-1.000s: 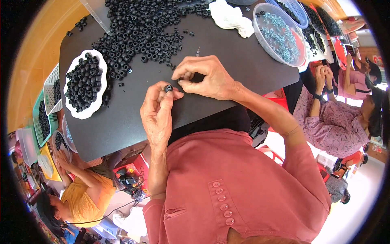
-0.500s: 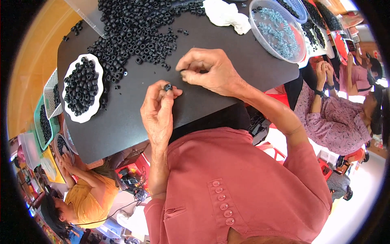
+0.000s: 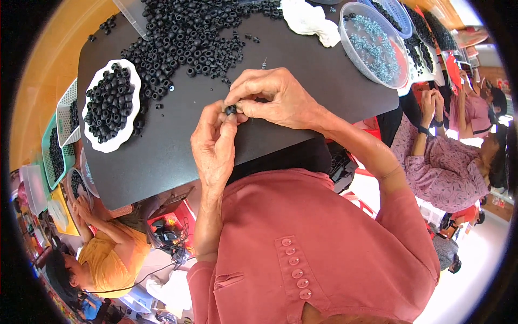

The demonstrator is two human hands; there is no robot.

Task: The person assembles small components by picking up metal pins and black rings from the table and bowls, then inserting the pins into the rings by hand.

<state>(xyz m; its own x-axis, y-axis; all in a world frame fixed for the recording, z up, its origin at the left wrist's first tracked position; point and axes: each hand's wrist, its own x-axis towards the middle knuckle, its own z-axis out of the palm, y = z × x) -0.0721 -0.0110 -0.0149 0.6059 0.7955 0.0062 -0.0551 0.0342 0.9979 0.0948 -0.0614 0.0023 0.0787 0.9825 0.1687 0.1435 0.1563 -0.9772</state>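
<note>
Above the dark table (image 3: 154, 167), my left hand (image 3: 212, 154) pinches a small black hollow round part (image 3: 231, 109) between thumb and fingertips. My right hand (image 3: 280, 101) comes in from the right with thumb and forefinger closed against that part. Whether a tiny piece sits between the right fingertips is hidden. Beyond my hands spreads a big heap of similar black parts (image 3: 186, 40). A white scalloped dish (image 3: 133, 110), piled with more of them, stands to the left.
At the far right stands a clear round bowl (image 3: 362, 66) with small bluish pieces, beside a crumpled white cloth (image 3: 308, 21). Baskets, one green (image 3: 67, 156), stand past the left table edge. Co-workers sit at left, in a yellow shirt (image 3: 116, 259), and at right, in a patterned top (image 3: 440, 167).
My right hand has moved left, and its fingertips now meet the black part in my left hand. The view has shifted slightly.
</note>
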